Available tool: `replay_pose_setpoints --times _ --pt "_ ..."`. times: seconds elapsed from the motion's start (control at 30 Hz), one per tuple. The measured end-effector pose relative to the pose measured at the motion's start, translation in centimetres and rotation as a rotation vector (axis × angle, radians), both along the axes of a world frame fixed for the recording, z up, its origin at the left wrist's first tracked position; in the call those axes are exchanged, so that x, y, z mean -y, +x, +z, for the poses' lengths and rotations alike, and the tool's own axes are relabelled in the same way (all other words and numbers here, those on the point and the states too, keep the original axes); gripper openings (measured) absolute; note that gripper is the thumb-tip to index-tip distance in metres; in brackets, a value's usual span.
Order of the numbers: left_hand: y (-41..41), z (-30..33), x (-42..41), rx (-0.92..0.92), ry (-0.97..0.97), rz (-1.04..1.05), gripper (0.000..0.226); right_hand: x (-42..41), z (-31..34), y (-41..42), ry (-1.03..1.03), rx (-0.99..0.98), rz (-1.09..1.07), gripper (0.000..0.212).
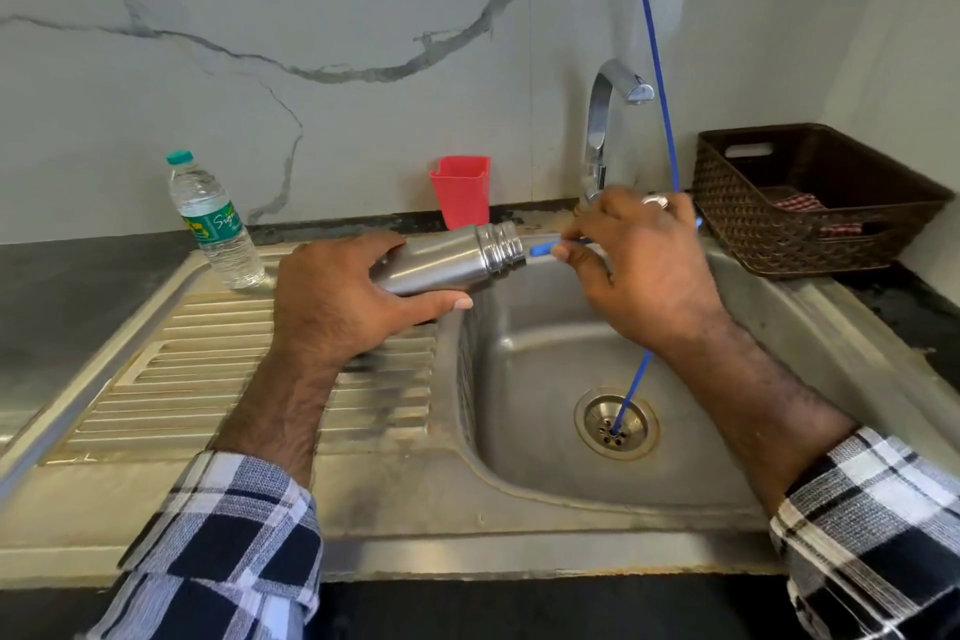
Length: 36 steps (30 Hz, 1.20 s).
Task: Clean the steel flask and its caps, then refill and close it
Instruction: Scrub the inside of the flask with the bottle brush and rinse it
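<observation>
My left hand point(343, 296) grips the steel flask point(452, 257) around its body and holds it on its side above the sink's left rim. The flask's threaded open mouth points right, and no cap is on it. My right hand point(644, 265) pinches a small blue thing point(545, 247) just beyond the mouth; what it is I cannot tell. No flask caps are in sight.
The steel sink basin point(545, 359) lies below, with a ribbed drainboard point(208, 369) to the left. A thin blue hose point(655, 68) hangs from above into the drain point(616, 425). A tap point(608, 120), red cup point(461, 190), plastic water bottle point(213, 218) and brown basket point(810, 198) stand behind.
</observation>
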State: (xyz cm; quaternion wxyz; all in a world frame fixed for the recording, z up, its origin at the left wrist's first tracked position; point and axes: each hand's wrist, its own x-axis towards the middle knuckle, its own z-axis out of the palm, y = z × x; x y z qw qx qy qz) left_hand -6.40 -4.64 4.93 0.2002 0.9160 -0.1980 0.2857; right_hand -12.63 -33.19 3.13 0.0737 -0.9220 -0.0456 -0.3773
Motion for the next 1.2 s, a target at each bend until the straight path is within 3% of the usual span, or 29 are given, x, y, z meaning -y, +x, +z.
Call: replay_pose_setpoints --times 0.1,0.17,0.2,0.3,0.33,0.4,0.53,0.6,0.7,0.77,0.87,0.9,0.93,1.07,1.2 --pt "-0.4 -0.1 -0.1 -0.007 -0.056 -0.039 0.091 0.2 -0.1 0.2 -0.01 0.172 0.048 0.022" --pt "-0.7 -0.1 0.1 0.009 0.004 -0.068 0.091 0.0 -0.2 -0.2 0.085 0.134 0.027 0.025" --pt "-0.8 -0.2 0.2 0.017 0.041 -0.082 0.091 0.0 0.1 -0.3 0.163 0.009 -0.009 0.03" --pt "-0.9 -0.3 0.5 0.051 0.168 -0.076 0.092 0.4 0.1 0.8 0.588 -0.651 -0.049 0.041" --pt "-0.8 -0.3 0.6 0.058 0.21 -0.066 0.093 0.4 -0.3 0.9 0.703 -0.748 -0.04 0.041" --pt "-0.6 -0.2 0.7 0.055 0.223 -0.062 0.093 0.5 -1.0 0.9 0.698 -0.609 -0.016 0.039" --pt "-0.4 0.0 0.3 -0.013 0.033 -0.079 0.089 1.1 -0.5 0.4 0.148 0.012 0.034 0.021" --pt "-0.6 0.0 0.2 -0.015 -0.032 -0.076 0.089 1.4 -0.2 0.5 0.062 0.104 0.087 0.016" --pt "-0.9 0.1 0.2 -0.002 -0.014 -0.08 0.088 1.3 -0.7 0.3 0.073 0.093 0.11 0.021" --pt "-0.9 0.3 0.1 0.016 0.032 -0.067 0.088 1.0 -0.4 0.2 0.182 -0.098 0.09 0.031" --pt "-0.7 0.4 -0.1 0.036 0.189 -0.034 0.094 0.5 0.3 0.3 0.717 -0.742 0.107 0.036" --pt "-0.6 0.3 -0.1 0.032 0.221 -0.029 0.095 0.2 0.3 0.1 0.781 -0.829 0.093 0.035" --pt "-0.5 0.3 0.0 0.024 0.225 -0.026 0.095 0.1 0.2 0.0 0.744 -0.789 0.085 0.032" --pt "-0.2 0.3 0.0 -0.006 0.113 -0.021 0.092 0.1 -0.1 -0.2 0.227 -0.186 0.059 0.014" --pt "-0.1 0.1 -0.2 -0.021 0.057 -0.038 0.09 0.3 0.1 0.1 0.045 -0.037 0.115 0.008"
